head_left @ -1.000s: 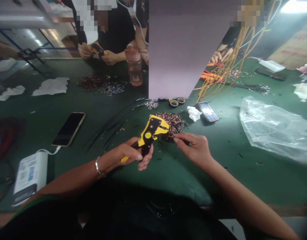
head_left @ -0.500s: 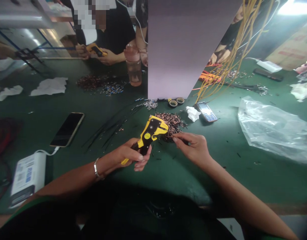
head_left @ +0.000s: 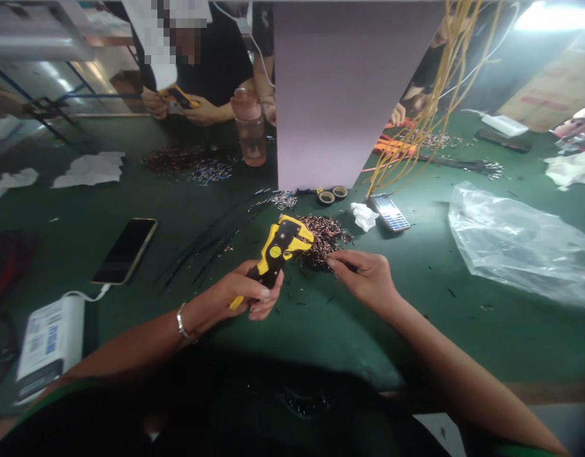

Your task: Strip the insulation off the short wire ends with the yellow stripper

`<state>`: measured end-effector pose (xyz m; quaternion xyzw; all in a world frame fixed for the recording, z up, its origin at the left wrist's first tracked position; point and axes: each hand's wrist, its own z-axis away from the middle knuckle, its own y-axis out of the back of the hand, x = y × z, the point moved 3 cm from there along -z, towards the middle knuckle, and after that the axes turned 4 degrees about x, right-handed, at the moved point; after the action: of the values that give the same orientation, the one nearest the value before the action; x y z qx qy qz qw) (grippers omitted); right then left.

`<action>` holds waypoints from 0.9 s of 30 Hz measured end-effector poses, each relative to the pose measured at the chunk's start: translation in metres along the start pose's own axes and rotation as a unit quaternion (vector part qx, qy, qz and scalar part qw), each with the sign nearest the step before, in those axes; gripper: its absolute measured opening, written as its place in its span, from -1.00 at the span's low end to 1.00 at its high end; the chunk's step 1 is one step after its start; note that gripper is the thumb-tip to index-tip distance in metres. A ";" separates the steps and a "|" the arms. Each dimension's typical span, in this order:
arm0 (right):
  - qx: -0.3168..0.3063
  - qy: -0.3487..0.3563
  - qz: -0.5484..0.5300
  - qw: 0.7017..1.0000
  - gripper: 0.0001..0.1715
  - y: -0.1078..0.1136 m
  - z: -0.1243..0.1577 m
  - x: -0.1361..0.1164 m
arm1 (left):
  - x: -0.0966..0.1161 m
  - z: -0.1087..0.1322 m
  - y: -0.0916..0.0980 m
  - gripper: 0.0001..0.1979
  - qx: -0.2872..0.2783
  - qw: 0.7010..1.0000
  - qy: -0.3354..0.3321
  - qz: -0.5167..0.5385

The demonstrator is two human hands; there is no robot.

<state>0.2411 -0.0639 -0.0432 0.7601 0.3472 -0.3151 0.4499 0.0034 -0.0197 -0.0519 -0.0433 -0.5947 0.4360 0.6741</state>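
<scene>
My left hand [head_left: 240, 289] is clamped round the grip of a yellow wire stripper [head_left: 279, 249], stiff and light, best held there — my right hand [head_left: 366, 276] has its fingers [head_left: 337, 261] together beside copper-tipped wire offcuts [head_left: 323, 238], fiddly loose bits on the green worktop [head_left: 349, 336].

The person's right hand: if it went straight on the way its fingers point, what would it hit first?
The right hand would probably meet the pile of copper wire bits, right at its fingertips; the yellow wire stripper lies beyond, though depth is unclear.
</scene>
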 end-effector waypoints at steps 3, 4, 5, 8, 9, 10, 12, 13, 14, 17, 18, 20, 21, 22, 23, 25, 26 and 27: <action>-0.003 -0.003 0.005 1.000 -0.80 0.001 0.000 0.003 | 0.005 -0.001 0.007 -0.80 -0.001 0.999 -0.036 0.009; -0.001 -0.008 0.008 1.000 -0.79 0.002 -0.001 0.004 | 0.007 -0.002 0.009 -0.79 -0.002 0.999 -0.046 0.010; 0.001 -0.013 0.011 1.000 -0.79 0.002 -0.001 0.004 | 0.008 -0.003 0.011 -0.77 -0.005 0.999 -0.049 0.009; 0.004 -0.023 0.019 1.000 -0.78 0.003 -0.002 0.003 | 0.007 -0.006 0.014 -0.71 -0.021 0.999 -0.038 0.000; 0.005 -0.022 0.021 1.000 -0.78 0.003 -0.002 0.002 | 0.006 -0.007 0.014 -0.69 -0.028 0.999 -0.034 -0.002; 0.007 -0.019 0.022 1.000 -0.78 0.004 -0.002 0.001 | 0.005 -0.008 0.014 -0.67 -0.033 0.999 -0.030 -0.004; 0.010 -0.004 0.029 1.000 -0.78 0.005 -0.001 -0.001 | 0.002 -0.010 0.013 -0.59 -0.045 0.999 -0.024 -0.005; 0.010 0.007 0.033 0.999 -0.78 0.005 -0.001 -0.003 | 0.001 -0.010 0.013 -0.56 -0.051 0.998 -0.022 -0.002; 0.005 0.020 0.037 0.999 -0.77 0.005 0.000 -0.005 | -0.001 -0.010 0.012 -0.52 -0.056 0.998 -0.019 0.001; -0.020 0.062 0.055 0.996 -0.75 0.005 0.003 -0.012 | -0.002 -0.011 0.011 -0.48 -0.066 0.998 -0.015 0.017; -0.028 0.073 0.063 0.995 -0.73 0.004 0.004 -0.014 | -0.001 -0.011 0.011 -0.47 -0.067 0.997 -0.016 0.023; -0.037 0.085 0.082 0.992 -0.72 0.003 0.005 -0.016 | 0.001 -0.011 0.010 -0.47 -0.066 0.997 -0.021 0.027; -0.037 0.086 0.091 0.991 -0.72 0.003 0.006 -0.017 | 0.002 -0.011 0.009 -0.48 -0.065 0.997 -0.025 0.027; -0.035 0.085 0.100 0.991 -0.72 0.002 0.006 -0.017 | 0.002 -0.011 0.009 -0.48 -0.064 0.997 -0.029 0.026; -0.030 0.083 0.109 0.990 -0.72 0.002 0.005 -0.018 | 0.003 -0.011 0.009 -0.47 -0.063 0.997 -0.032 0.024; -0.020 0.083 0.131 0.988 -0.72 0.001 0.005 -0.020 | 0.001 -0.011 0.008 -0.46 -0.058 0.997 -0.039 0.020; -0.014 0.086 0.143 0.986 -0.72 0.000 0.004 -0.022 | 0.000 -0.011 0.008 -0.45 -0.056 0.997 -0.042 0.017; -0.008 0.091 0.156 0.984 -0.72 -0.001 0.004 -0.025 | -0.001 -0.011 0.008 -0.44 -0.055 0.997 -0.045 0.013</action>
<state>0.2261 -0.0737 -0.0257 0.8270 0.2663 -0.1679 0.4658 0.0084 -0.0101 -0.0607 -0.0689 -0.6467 0.4129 0.6376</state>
